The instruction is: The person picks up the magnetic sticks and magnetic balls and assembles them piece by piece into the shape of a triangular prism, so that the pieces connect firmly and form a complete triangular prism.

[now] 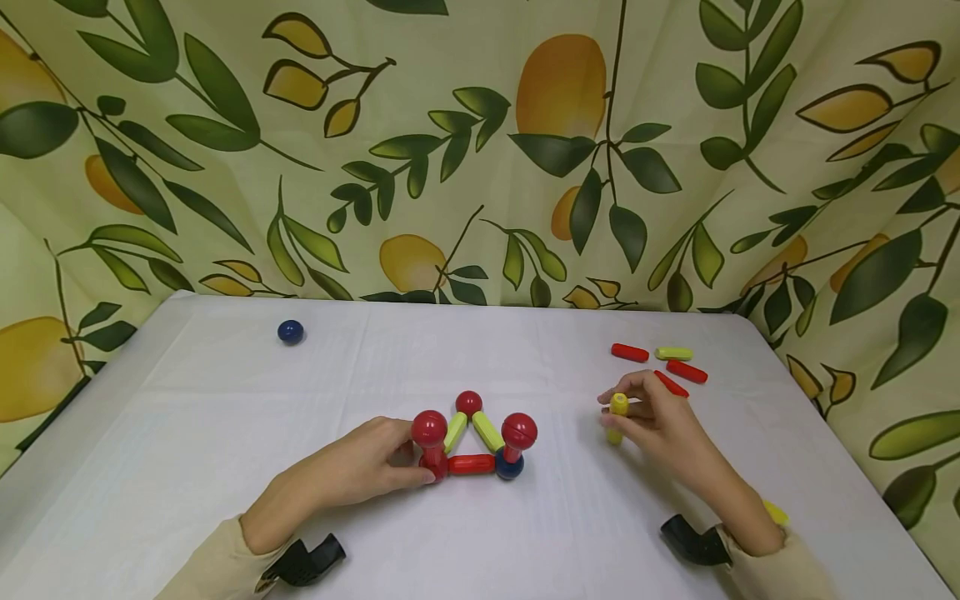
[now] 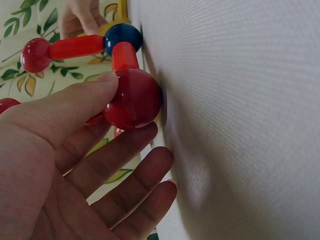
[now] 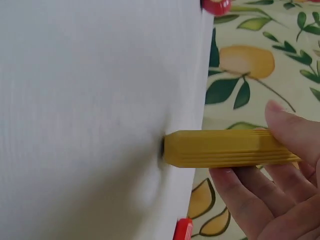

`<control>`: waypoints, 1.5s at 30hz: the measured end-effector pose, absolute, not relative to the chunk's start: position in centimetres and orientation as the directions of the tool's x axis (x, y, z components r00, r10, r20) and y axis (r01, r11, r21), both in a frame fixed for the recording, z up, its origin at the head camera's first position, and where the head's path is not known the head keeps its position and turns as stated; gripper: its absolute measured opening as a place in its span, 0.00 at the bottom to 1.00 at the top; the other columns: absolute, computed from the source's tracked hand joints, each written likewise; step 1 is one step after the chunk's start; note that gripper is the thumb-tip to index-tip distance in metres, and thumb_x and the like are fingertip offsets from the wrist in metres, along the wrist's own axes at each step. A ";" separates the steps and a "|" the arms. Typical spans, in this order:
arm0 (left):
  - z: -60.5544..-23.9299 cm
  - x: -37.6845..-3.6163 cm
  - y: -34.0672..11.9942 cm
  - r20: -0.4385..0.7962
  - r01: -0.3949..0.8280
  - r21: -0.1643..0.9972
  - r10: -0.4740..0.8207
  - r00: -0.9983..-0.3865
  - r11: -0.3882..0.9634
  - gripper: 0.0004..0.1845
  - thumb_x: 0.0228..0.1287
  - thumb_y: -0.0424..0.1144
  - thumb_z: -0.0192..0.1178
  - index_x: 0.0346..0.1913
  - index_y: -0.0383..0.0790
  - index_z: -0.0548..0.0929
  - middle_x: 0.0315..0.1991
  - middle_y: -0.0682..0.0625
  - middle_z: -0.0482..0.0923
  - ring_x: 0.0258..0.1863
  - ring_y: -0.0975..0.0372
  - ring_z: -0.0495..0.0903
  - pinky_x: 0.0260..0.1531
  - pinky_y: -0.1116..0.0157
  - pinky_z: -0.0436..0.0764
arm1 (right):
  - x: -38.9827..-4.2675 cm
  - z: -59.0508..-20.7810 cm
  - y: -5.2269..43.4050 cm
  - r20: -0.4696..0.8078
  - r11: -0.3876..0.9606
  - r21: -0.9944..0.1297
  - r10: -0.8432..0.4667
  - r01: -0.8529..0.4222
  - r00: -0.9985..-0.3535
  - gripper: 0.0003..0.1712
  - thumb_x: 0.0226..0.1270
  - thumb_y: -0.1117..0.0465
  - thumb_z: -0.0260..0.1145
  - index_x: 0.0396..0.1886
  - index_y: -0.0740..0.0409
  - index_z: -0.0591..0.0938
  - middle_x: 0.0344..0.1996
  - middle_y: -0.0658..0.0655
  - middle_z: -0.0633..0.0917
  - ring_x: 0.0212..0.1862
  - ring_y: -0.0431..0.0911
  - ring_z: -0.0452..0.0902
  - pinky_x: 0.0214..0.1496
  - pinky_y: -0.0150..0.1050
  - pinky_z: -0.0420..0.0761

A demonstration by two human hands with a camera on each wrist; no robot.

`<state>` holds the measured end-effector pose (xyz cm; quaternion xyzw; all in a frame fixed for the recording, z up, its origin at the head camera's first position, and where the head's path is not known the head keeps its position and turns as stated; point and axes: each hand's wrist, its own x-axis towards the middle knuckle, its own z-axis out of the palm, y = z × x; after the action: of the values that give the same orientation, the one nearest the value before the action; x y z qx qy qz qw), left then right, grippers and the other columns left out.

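A frame of rods and balls (image 1: 471, 442) stands mid-table: a flat triangle of one red and two yellow-green rods, with red balls raised on upright red rods at two corners. My left hand (image 1: 422, 467) grips the bottom red ball (image 2: 135, 97) at the left corner, thumb on one side and fingers curled under it. A red rod (image 2: 125, 55) runs from that ball to a blue ball (image 2: 122, 35). To the right, my right hand (image 1: 619, 410) pinches a yellow rod (image 1: 617, 414) held upright, its end (image 3: 172, 148) touching the table.
Loose rods lie behind my right hand: red (image 1: 629, 352), yellow-green (image 1: 673, 353) and two more red (image 1: 686, 372). A lone blue ball (image 1: 290, 332) rests far left. The white table (image 1: 225, 433) is backed by a leaf-and-lemon printed cloth (image 1: 480, 150).
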<state>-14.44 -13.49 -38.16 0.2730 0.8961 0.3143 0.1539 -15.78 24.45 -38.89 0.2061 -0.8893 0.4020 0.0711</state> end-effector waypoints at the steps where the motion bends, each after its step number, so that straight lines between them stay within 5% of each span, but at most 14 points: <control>1: -38.2 -14.4 -13.5 -0.106 0.391 0.647 0.585 -0.804 0.655 0.10 0.59 0.45 0.71 0.40 0.48 0.84 0.24 0.61 0.76 0.26 0.68 0.72 0.27 0.71 0.72 | -15.8 -39.0 24.3 0.292 0.574 -0.700 -0.315 -0.426 -0.903 0.24 0.54 0.75 0.73 0.45 0.62 0.70 0.40 0.63 0.87 0.39 0.45 0.88 0.40 0.27 0.84; 15: -38.1 -14.4 -13.5 -0.121 0.377 0.650 0.579 -0.806 0.660 0.10 0.59 0.46 0.71 0.41 0.48 0.84 0.25 0.61 0.76 0.27 0.67 0.72 0.27 0.71 0.72 | -15.6 -38.8 23.5 0.181 0.696 -0.629 -0.301 -0.346 -0.936 0.24 0.53 0.66 0.77 0.51 0.60 0.83 0.42 0.57 0.88 0.40 0.46 0.86 0.43 0.37 0.86; 20: -38.1 -14.4 -13.6 -0.138 0.361 0.644 0.568 -0.812 0.674 0.11 0.59 0.46 0.71 0.41 0.48 0.83 0.25 0.61 0.77 0.28 0.67 0.73 0.28 0.70 0.73 | -15.2 -38.0 22.8 0.211 0.692 -0.620 -0.307 -0.370 -0.928 0.29 0.50 0.64 0.79 0.55 0.60 0.83 0.41 0.55 0.87 0.38 0.44 0.84 0.39 0.33 0.86; 26: -38.1 -14.4 -13.5 -0.140 0.358 0.643 0.564 -0.814 0.677 0.12 0.59 0.47 0.71 0.42 0.47 0.83 0.26 0.61 0.77 0.28 0.66 0.73 0.28 0.70 0.73 | -15.2 -36.9 21.4 0.265 0.684 -0.621 -0.276 -0.382 -0.924 0.26 0.47 0.64 0.81 0.47 0.60 0.81 0.38 0.54 0.88 0.36 0.43 0.86 0.38 0.32 0.86; 37: -38.1 -14.4 -13.4 -0.130 0.367 0.649 0.572 -0.810 0.666 0.11 0.59 0.46 0.71 0.42 0.48 0.84 0.26 0.62 0.78 0.27 0.67 0.73 0.28 0.70 0.73 | -16.0 -34.3 18.9 0.333 0.654 -0.584 -0.348 -0.481 -0.876 0.25 0.54 0.62 0.77 0.54 0.57 0.84 0.42 0.52 0.89 0.40 0.44 0.86 0.41 0.38 0.87; 45: -38.1 -14.4 -13.4 -0.130 0.362 0.656 0.572 -0.810 0.662 0.12 0.59 0.45 0.71 0.42 0.47 0.84 0.27 0.62 0.78 0.28 0.67 0.74 0.28 0.70 0.73 | -16.2 -32.7 16.8 0.440 0.573 -0.568 -0.394 -0.590 -0.807 0.24 0.55 0.61 0.77 0.53 0.54 0.85 0.40 0.48 0.89 0.39 0.39 0.85 0.40 0.32 0.86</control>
<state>-14.41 -13.42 -38.09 0.2607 0.8965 0.3180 0.1650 -16.20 16.78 -32.65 0.2808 -0.8769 0.3667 0.1335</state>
